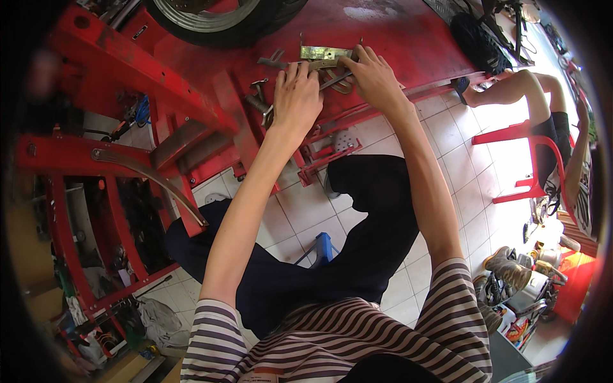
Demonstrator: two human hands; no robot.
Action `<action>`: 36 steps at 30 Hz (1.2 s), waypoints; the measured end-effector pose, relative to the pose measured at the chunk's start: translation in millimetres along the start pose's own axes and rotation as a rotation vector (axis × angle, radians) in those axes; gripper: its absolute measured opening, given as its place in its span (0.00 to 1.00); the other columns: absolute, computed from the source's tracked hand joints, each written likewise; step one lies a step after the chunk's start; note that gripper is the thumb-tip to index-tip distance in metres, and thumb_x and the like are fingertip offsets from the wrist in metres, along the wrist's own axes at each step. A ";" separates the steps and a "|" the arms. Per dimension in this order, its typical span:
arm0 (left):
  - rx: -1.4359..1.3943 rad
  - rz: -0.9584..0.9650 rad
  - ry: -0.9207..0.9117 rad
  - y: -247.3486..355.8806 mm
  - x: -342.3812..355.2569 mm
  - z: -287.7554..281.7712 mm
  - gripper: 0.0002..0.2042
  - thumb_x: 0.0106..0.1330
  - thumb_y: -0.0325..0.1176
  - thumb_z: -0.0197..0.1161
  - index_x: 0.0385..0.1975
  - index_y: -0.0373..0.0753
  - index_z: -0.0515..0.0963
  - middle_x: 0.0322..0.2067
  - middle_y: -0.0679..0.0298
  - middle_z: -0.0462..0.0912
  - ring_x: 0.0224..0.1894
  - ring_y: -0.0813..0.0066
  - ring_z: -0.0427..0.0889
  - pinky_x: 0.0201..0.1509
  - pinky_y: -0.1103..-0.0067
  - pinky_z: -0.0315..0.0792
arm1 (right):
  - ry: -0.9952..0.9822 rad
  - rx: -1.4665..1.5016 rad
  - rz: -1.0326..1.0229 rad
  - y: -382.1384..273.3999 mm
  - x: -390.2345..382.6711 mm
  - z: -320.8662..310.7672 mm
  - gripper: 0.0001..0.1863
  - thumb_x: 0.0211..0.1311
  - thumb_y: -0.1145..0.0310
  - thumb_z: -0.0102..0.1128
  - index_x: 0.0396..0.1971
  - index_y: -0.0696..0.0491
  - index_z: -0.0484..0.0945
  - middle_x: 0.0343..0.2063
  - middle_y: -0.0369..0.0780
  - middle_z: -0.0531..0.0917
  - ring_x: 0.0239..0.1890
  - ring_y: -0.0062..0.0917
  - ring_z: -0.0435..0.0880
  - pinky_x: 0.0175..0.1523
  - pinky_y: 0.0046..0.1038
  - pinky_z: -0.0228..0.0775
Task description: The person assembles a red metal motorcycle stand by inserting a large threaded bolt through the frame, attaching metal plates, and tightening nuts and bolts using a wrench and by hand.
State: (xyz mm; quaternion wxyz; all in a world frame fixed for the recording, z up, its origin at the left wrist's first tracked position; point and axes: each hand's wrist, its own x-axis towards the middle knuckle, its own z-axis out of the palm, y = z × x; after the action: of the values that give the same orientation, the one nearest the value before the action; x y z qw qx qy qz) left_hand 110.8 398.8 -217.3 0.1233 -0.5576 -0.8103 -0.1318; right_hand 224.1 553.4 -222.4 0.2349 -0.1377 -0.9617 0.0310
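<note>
Both hands are at the edge of a red metal platform [396,38]. My left hand [299,96] is closed, its fingers bent over the left end of a narrow, brownish metal strip [324,64]. At the strip's other end my right hand [372,75] is closed, thumb and fingers pinching it. A shiny metal bracket [316,53] lies just beyond the strip. Beneath the hands are a silver rod [334,80] and a looped metal piece [345,85]. Left of my left hand are a bolt-like part [258,102] and a small grey metal part [272,59]. My fingers partly hide the strip.
A wheel with a black tire [223,29] stands at the platform's far side. Red steel beams [140,70] fill the left. On the right, another person sits in a red plastic chair [543,150], one foot near the platform. Tools and parts [511,281] crowd the lower right.
</note>
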 end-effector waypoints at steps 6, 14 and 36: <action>0.024 0.077 0.220 0.6 3.0 -5.9 0.11 0.61 0.39 0.62 0.32 0.38 0.84 0.32 0.66 0.84 0.42 0.67 0.76 0.48 0.69 0.64 | 0.048 0.113 -0.008 11.5 -5.7 -11.7 0.13 0.53 0.68 0.65 0.39 0.52 0.78 0.41 0.40 0.76 0.48 0.36 0.72 0.52 0.38 0.66; -0.123 0.001 0.354 -7.1 6.3 -24.4 0.09 0.63 0.38 0.60 0.30 0.39 0.82 0.31 0.64 0.83 0.40 0.65 0.76 0.47 0.68 0.63 | 0.099 0.620 0.079 14.3 -2.0 -34.3 0.10 0.55 0.69 0.67 0.35 0.58 0.81 0.27 0.40 0.81 0.26 0.24 0.79 0.38 0.28 0.70; -1.118 -0.231 0.050 -11.1 3.3 -102.7 0.23 0.69 0.50 0.56 0.21 0.34 0.78 0.16 0.75 0.69 0.23 0.87 0.64 0.27 0.85 0.57 | 0.469 0.721 0.134 -17.4 -1.7 -50.9 0.11 0.61 0.68 0.63 0.38 0.58 0.75 0.25 0.37 0.79 0.25 0.18 0.76 0.33 0.21 0.70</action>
State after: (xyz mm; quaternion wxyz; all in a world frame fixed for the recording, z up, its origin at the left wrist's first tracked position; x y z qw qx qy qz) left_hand 104.7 361.8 -121.0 -0.1866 -0.4426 -0.6699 -0.5662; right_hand 244.7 536.0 -175.8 0.4775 -0.1125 -0.7990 0.3478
